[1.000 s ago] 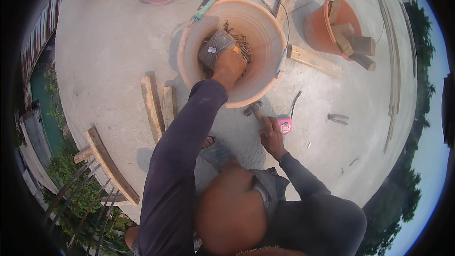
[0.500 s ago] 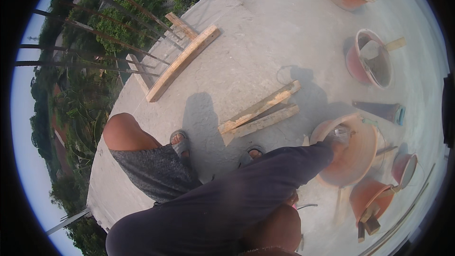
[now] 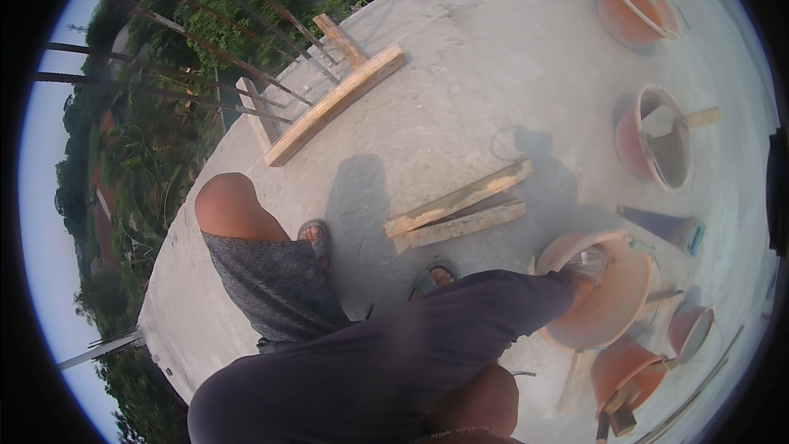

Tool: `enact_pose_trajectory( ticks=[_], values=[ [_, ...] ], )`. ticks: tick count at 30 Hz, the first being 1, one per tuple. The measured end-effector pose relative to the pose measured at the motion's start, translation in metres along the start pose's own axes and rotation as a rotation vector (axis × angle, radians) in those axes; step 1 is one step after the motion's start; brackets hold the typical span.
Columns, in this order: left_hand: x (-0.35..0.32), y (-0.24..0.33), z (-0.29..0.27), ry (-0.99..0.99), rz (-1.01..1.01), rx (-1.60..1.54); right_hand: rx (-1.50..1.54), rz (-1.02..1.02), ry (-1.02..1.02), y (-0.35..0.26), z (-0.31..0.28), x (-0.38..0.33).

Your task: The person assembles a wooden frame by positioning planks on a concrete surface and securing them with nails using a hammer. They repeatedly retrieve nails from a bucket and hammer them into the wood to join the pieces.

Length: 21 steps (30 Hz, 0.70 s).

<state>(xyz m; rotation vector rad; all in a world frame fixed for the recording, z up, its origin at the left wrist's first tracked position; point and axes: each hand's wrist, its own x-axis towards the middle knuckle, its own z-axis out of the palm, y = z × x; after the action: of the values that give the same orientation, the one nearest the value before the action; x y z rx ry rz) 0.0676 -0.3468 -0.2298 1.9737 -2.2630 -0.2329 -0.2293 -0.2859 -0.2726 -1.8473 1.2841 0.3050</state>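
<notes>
My left arm, in a dark sleeve, stretches across my body to an orange tub (image 3: 634, 300) on the right. Inside the tub my left hand (image 3: 582, 283) is closed on a clear ribbed container (image 3: 587, 261); its exact kind is hard to make out, and most of the fingers are hidden. My right hand does not show; the left sleeve and my bent knee cover that area. Between my sandaled feet and the tub lie two rough wooden planks (image 3: 460, 197), touching at one end. A handsaw (image 3: 657, 224) rests just beyond the tub.
An orange bucket (image 3: 629, 8) and a reddish bucket (image 3: 637, 136) stand farther off. Near right are an orange bucket with wood pieces (image 3: 616, 366) and a small reddish bucket (image 3: 682, 330). Rusty rebar (image 3: 238, 62) and a timber beam (image 3: 337, 107) stand at the slab's edge.
My view has tilted slightly, so the buckets and tub sit lower in the picture. The left hand stays in the tub with the clear container. A pink bit beside my sleeve is now hidden.
</notes>
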Motion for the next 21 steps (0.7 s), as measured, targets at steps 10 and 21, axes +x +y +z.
enact_pose_trajectory(
  ticks=[10,21],
  values=[
    [-0.030,-0.001,-0.023,0.239,-0.077,-0.258,0.231,0.213,-0.064,0.009,-0.008,-0.039],
    [0.000,-0.051,-0.061,0.455,-0.582,-0.778,0.209,0.165,0.083,0.011,0.005,-0.047]
  ],
)
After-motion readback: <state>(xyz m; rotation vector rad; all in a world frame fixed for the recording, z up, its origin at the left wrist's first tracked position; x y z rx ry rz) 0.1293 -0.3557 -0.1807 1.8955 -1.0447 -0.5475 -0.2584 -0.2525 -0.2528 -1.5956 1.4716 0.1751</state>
